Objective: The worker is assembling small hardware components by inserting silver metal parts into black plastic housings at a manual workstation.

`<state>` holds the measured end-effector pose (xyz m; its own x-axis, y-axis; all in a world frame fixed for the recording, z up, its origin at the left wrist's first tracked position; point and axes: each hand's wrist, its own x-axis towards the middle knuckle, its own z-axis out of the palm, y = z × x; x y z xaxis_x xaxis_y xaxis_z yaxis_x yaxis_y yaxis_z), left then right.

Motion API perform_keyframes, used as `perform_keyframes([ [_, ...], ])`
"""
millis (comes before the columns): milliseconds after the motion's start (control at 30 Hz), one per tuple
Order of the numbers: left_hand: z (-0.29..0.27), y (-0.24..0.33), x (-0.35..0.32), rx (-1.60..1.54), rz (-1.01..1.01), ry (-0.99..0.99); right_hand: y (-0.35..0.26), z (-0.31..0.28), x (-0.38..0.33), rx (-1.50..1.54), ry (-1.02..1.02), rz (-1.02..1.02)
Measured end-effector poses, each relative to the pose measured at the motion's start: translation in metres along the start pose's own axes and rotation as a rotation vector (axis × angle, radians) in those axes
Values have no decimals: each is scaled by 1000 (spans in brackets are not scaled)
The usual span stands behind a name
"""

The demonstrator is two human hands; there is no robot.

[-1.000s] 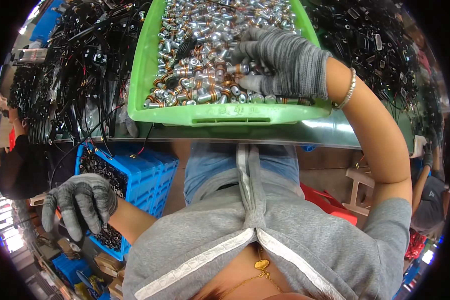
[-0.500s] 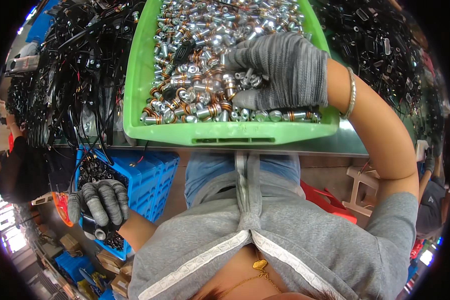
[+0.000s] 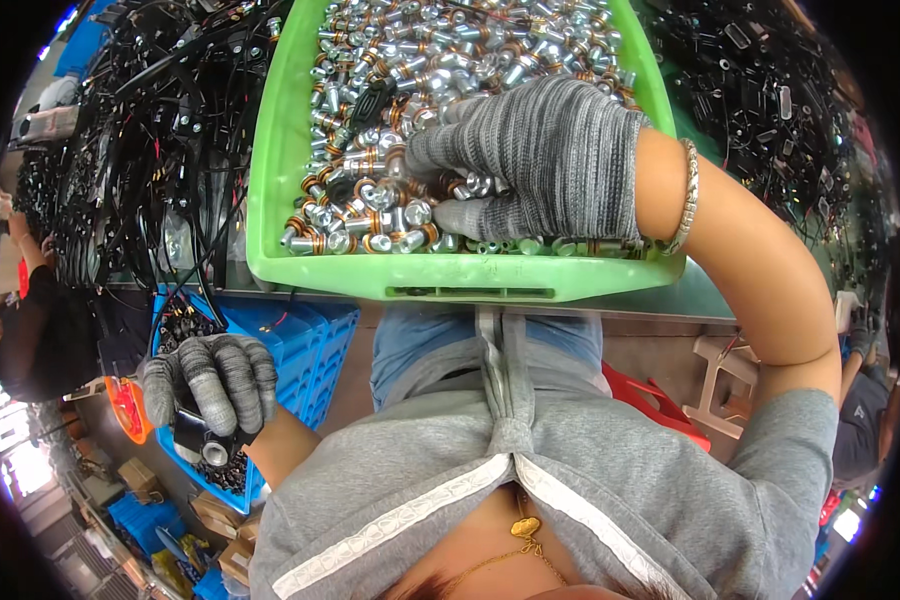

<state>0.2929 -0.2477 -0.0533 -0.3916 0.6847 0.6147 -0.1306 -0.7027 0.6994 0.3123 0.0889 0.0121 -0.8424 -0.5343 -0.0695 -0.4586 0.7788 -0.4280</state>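
My right hand (image 3: 530, 165), in a grey striped knit glove, reaches palm down into a green plastic tray (image 3: 450, 270). Its thumb and fingers are apart, with fingertips down among silver bolts (image 3: 380, 195) that carry copper-coloured rings. Some bolts lie between thumb and fingers, and I see none clearly gripped. Over at the lower left, my left hand (image 3: 215, 385), gloved alike, has its fingers wrapped round a black part (image 3: 198, 440) with a round, metal-rimmed opening at one end. The glove hides most of that part.
Black cables and parts (image 3: 160, 150) are heaped left of the tray, with more black parts (image 3: 750, 110) to its right. A blue crate (image 3: 295, 350) holding small black pieces stands below the table edge. A red stool (image 3: 655, 405) is at the right. Other people are at both sides.
My right hand has shifted left and slightly nearer through the bolts. My left hand has moved a little right with the black part, whose opening now shows more.
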Motion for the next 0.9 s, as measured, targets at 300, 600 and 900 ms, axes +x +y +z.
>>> perform_keyframes([
  [300,33,-24,-12,-94,46,318,12,10,5,181,185,109],
  [600,64,-84,-2,-490,9,171,19,-22,-14,959,521,214],
  [900,90,-116,10,-482,-144,280,112,2,-167,566,796,307],
])
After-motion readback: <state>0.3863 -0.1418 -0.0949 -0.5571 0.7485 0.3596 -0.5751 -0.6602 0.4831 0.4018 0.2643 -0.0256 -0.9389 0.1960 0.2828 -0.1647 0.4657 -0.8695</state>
